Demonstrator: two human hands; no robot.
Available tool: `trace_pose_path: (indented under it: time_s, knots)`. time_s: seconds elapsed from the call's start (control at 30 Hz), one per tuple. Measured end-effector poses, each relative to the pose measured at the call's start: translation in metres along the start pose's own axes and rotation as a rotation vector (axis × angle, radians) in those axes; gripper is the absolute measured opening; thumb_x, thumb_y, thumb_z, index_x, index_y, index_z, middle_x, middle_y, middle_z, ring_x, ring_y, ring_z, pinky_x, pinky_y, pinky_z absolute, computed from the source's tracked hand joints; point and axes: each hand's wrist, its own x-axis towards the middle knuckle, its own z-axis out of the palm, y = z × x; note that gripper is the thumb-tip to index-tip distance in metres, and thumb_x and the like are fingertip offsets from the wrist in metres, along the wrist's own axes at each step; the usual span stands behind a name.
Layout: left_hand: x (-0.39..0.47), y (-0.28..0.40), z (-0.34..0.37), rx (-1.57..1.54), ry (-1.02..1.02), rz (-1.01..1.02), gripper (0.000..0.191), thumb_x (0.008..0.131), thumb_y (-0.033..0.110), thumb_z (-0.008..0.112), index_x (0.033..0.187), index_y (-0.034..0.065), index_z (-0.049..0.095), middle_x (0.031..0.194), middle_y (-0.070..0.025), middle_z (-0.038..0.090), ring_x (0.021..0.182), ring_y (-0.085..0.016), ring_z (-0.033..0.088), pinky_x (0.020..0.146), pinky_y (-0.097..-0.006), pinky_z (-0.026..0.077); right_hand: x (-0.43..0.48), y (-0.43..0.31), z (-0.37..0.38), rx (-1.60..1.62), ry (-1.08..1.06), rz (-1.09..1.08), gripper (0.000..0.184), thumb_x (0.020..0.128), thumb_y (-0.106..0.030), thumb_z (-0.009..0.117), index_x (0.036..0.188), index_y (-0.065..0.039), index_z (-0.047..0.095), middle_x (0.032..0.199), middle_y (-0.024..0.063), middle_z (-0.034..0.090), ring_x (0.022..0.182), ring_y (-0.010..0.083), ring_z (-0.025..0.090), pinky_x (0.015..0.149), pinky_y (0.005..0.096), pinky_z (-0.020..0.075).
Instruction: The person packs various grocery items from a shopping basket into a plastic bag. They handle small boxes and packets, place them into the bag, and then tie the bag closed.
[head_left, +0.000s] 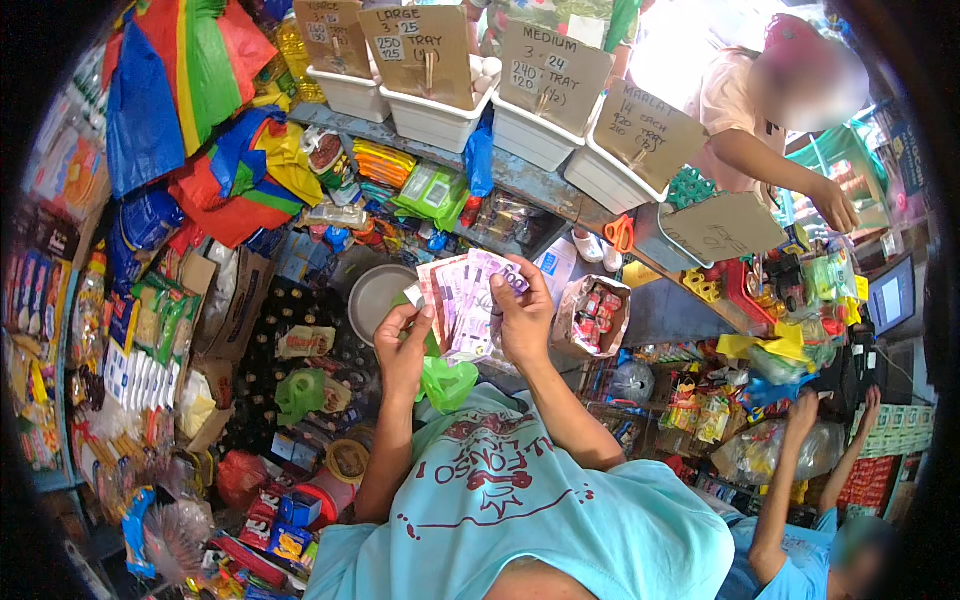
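A fan of banknotes (469, 300), violet with a few reddish ones at its left side, is spread between my two hands in front of my chest. My left hand (405, 341) pinches the reddish notes at their left edge, with a small white slip (414, 295) by its fingertips. My right hand (525, 315) grips the violet notes between thumb and fingers, and the thumb lies across the top one. Just below the notes, a light green plastic bag (448, 382) hangs close to my left hand; what holds it cannot be made out.
White bins (439, 120) of eggs with cardboard signs line the counter ahead. Orange scissors (619, 233) and a paper bag of small red packs (596, 315) are at right. A round grey basin (386, 300) lies left, near bottles (262, 360). One person (739, 112) stands across the counter; another (787, 555) is lower right.
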Motion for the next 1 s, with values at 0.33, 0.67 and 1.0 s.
trace_pose_path:
  time_s: [0.33, 0.67, 1.0]
  knots:
    - [0.019, 0.004, 0.001, -0.046, -0.057, -0.067, 0.013, 0.090, 0.018, 0.072, 0.090, 0.0055, 0.067, 0.072, 0.0069, 0.058, 0.054, 0.001, 0.038, 0.048, -0.0187, 0.027, 0.005, -0.003, 0.004, 0.040, 0.039, 0.050, 0.039, 0.093, -0.007, 0.067, 0.128, -0.002, 0.052, 0.102, 0.0050, 0.068, 0.086, 0.0071, 0.061, 0.075, 0.0226, 0.0509]
    - [0.019, -0.013, 0.017, 0.066, -0.155, 0.073, 0.012, 0.089, 0.011, 0.071, 0.093, 0.0004, 0.067, 0.084, 0.0007, 0.066, 0.070, -0.003, 0.052, 0.060, -0.0203, 0.041, 0.000, 0.019, 0.000, -0.039, -0.033, 0.181, 0.041, 0.093, -0.005, 0.066, 0.131, -0.001, 0.051, 0.109, 0.0066, 0.065, 0.091, 0.0092, 0.061, 0.080, 0.0231, 0.0503]
    - [0.025, -0.029, 0.008, 0.164, -0.296, -0.077, 0.016, 0.089, 0.012, 0.072, 0.092, -0.0029, 0.067, 0.082, -0.0017, 0.067, 0.074, -0.006, 0.055, 0.069, -0.0222, 0.043, -0.014, 0.039, -0.017, 0.061, 0.067, 0.349, 0.024, 0.094, -0.009, 0.066, 0.114, -0.001, 0.056, 0.097, 0.0059, 0.069, 0.082, 0.0076, 0.063, 0.071, 0.0225, 0.0509]
